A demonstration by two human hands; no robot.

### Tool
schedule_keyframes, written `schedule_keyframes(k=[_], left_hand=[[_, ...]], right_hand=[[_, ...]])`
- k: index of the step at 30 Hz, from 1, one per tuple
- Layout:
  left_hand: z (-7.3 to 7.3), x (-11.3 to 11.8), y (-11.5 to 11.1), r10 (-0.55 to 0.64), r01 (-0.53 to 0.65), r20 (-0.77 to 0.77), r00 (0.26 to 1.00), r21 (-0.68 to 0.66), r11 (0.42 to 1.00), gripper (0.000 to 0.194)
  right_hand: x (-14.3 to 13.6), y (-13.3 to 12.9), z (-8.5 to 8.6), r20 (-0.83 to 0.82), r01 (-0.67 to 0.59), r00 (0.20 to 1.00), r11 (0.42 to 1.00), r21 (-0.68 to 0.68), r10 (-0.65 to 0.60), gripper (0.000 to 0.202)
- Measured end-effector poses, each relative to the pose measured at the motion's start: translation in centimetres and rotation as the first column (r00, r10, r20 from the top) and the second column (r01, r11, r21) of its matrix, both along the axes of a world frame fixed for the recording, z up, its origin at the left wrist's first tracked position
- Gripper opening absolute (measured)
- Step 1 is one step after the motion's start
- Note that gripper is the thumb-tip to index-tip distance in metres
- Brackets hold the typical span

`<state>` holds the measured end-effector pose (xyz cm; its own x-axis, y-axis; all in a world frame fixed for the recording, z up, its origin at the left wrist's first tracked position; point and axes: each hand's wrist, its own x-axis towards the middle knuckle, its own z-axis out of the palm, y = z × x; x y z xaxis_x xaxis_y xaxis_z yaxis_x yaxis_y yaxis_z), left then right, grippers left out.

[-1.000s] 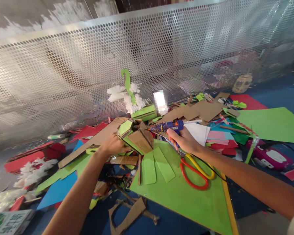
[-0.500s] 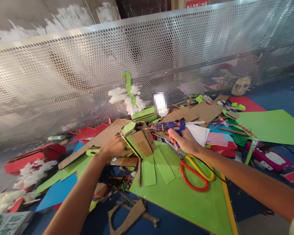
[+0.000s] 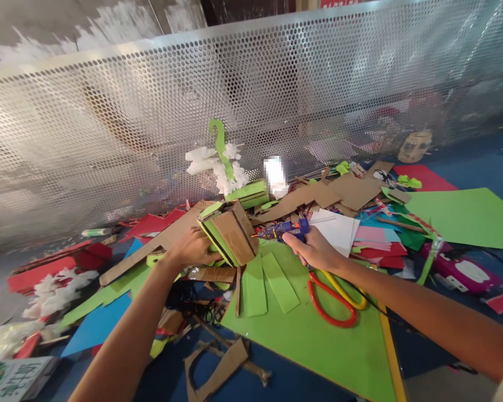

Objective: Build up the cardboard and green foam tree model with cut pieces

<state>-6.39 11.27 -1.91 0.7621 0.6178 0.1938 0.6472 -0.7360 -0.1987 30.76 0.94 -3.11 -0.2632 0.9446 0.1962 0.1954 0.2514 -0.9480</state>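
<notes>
My left hand (image 3: 195, 247) is closed on a small cardboard box (image 3: 235, 234) faced partly with green paper, tilted above the table. In my right hand (image 3: 312, 244) is a blue glue gun (image 3: 281, 229), its nozzle pointing left at the box's near right edge; whether it touches I cannot tell. Beneath lies a large green sheet (image 3: 318, 346) bearing cut green strips (image 3: 280, 283). Scissors (image 3: 333, 304) with red and yellow handles rest on the sheet, their blades partly hidden behind my right hand.
A perforated metal screen (image 3: 151, 123) runs along the back. Cardboard scraps (image 3: 356, 190) and coloured paper clutter the table. Left stands a red box (image 3: 62, 265) with white tissue (image 3: 62, 293) beside it. A green hook-shaped piece with white tufts (image 3: 220, 148) stands behind. A cord trails under my right forearm.
The glue gun has moved down and slightly left, from the box's top to its right edge. My left hand has turned the box, showing more of its brown cardboard face.
</notes>
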Motion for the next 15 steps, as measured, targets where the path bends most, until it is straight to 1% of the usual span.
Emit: schedule_keyframes(k=[4, 11, 15], left_hand=[[0.1, -0.1, 0.0, -0.037, 0.038, -0.050, 0.998, 0.036, 0.999, 0.025], [-0.3, 0.0, 0.3, -0.084, 0.085, -0.078, 0.993, 0.019, 0.996, 0.031], [-0.2, -0.1, 0.2, -0.099, 0.101, -0.090, 0.991, 0.015, 0.995, 0.030]], right_hand=[[-0.1, 0.0, -0.2, 0.028, -0.015, 1.000, 1.000, 0.015, 0.014, 0.056], [-1.3, 1.0, 1.3, -0.018, 0.049, 0.999, 0.997, 0.052, -0.048, 0.058], [-1.6, 1.9, 1.5, -0.065, 0.048, 0.997, 0.999, 0.020, -0.046, 0.060]])
